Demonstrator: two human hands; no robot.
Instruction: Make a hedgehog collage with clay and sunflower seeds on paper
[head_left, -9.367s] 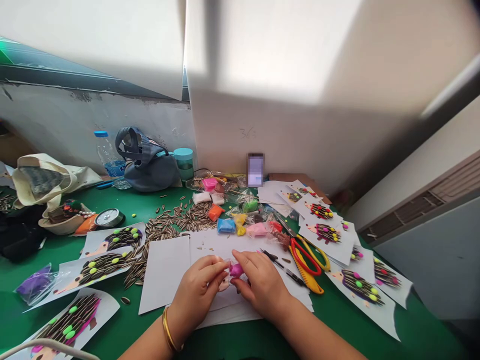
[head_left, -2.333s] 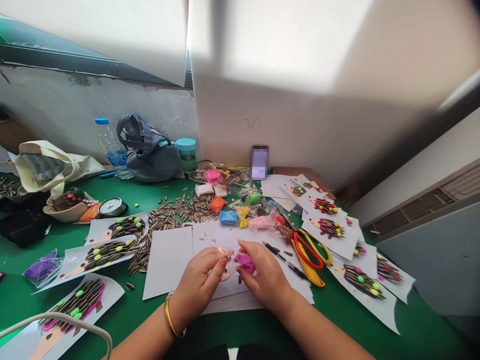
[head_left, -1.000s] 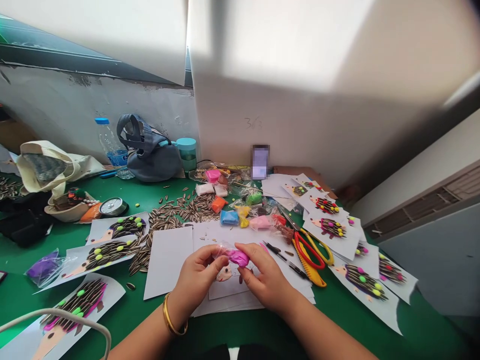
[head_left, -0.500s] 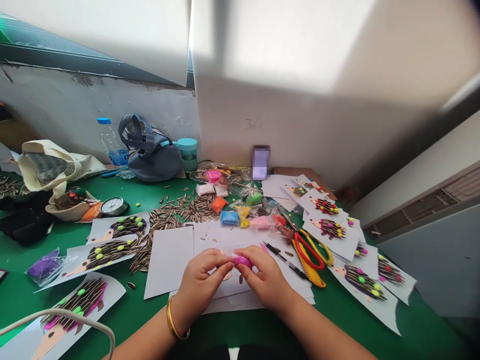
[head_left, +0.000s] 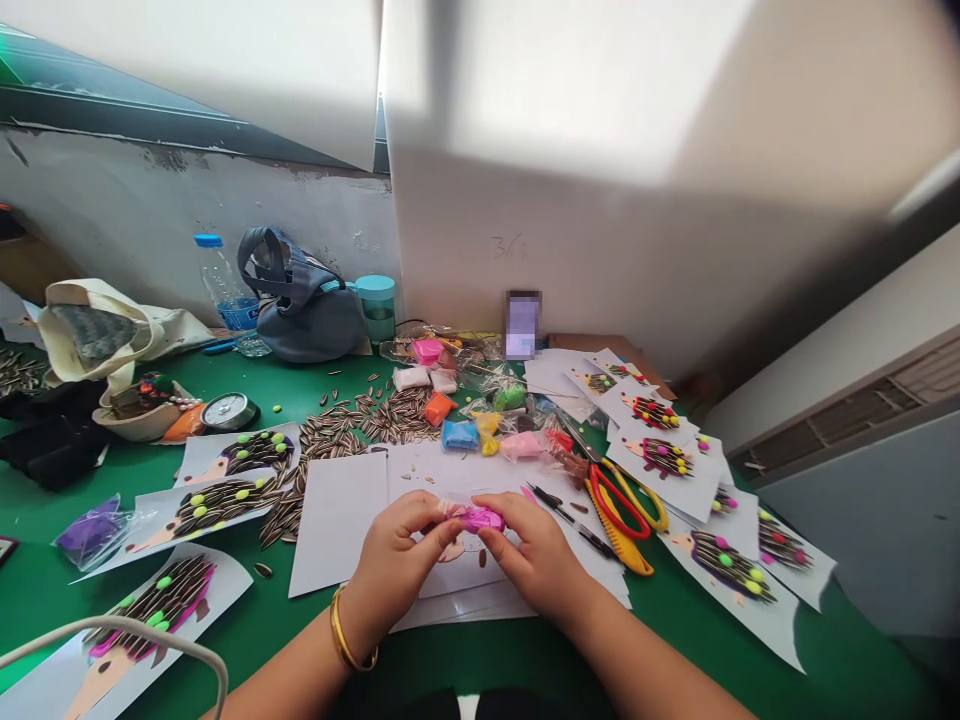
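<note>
Between both hands, above the white paper, is a magenta lump of modelling clay [head_left: 482, 519] in a clear wrapper. My left hand [head_left: 409, 545], with a gold bangle at the wrist, pinches its left end between thumb and fingers. My right hand [head_left: 529, 545] pinches its right end the same way. Beneath the hands lies a white sheet [head_left: 442, 605] with a partly hidden hedgehog drawing on it. A black pen [head_left: 576, 522] rests on the paper to the right of my right hand.
Sunflower seeds [head_left: 352, 420] are heaped behind a blank sheet [head_left: 337, 520]. Wrapped clay packs, including a blue one [head_left: 459, 435], stand beyond the hands. Scissors [head_left: 619, 500] and a yellow cutter [head_left: 626, 545] lie right. Seed hedgehog pictures [head_left: 731, 570] flank both sides; a cable [head_left: 150, 632] crosses front left.
The fingers have shifted slightly on the clay, and more of the magenta lump now shows between them. Both hands stay over the same spot on the paper.
</note>
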